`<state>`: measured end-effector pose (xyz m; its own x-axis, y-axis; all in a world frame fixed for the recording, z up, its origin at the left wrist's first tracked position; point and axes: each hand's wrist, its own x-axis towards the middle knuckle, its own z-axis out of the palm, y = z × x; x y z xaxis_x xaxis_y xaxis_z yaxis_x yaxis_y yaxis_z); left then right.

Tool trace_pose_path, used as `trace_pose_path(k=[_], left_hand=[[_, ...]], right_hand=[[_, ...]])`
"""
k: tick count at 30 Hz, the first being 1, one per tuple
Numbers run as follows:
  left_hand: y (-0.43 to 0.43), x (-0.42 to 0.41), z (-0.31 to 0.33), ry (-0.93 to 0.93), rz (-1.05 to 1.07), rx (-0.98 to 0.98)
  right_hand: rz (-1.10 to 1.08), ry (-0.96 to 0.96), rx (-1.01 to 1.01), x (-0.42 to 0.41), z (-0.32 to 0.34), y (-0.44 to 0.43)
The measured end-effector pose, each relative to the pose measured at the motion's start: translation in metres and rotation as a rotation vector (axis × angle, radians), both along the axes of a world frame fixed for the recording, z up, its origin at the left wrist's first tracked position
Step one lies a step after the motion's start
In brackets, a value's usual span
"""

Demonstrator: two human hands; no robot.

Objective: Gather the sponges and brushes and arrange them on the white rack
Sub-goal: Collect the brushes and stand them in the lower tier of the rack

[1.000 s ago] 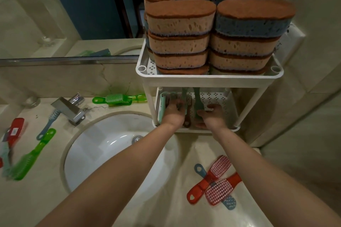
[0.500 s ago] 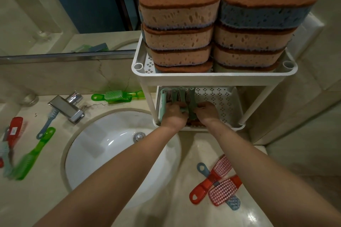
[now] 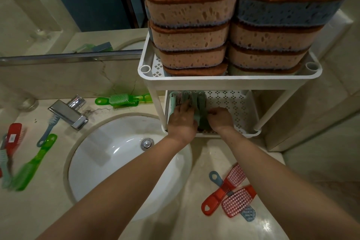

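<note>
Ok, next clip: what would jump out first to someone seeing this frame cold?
The tall stacks of sponges filling the top tier of the white rack, at upper right, dominate the view. Just below, the left hand and right hand reach into the lower tier, on a row of brushes at its left side. Loose ones lie on the counter: red brushes by the right forearm, a green brush left of the sink.
</note>
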<state>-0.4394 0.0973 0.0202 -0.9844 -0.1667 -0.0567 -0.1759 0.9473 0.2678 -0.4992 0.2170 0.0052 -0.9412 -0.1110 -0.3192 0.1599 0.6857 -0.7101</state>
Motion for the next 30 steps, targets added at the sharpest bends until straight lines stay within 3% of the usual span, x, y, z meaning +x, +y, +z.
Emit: trace_pose_path(k=[3,9,16,19,23,27,30], left_hand=[[-0.003,0.002,-0.005,0.018,-0.126,-0.017],[-0.001,0.002,-0.009,-0.124,-0.132,0.068],[0.0,0.012,-0.005,-0.114,-0.124,0.109],[0.006,0.023,-0.003,-0.031,-0.118,0.139],[0.02,0.045,-0.001,0.145,-0.13,0.317],[0.042,0.073,-0.005,0.244,-0.208,0.399],[0.06,0.088,-0.014,0.201,-0.267,0.38]], right_hand=[[-0.023,0.028,-0.011,0.002,0.0,-0.002],[-0.015,0.04,0.002,0.004,0.002,0.0],[0.056,0.071,0.092,0.011,0.004,0.013],[-0.021,0.137,-0.023,0.024,0.009,0.025],[-0.152,0.317,-0.262,0.052,0.015,0.047],[-0.205,0.355,-0.316,0.085,0.007,0.071],[-0.241,0.347,-0.309,0.11,-0.004,0.09]])
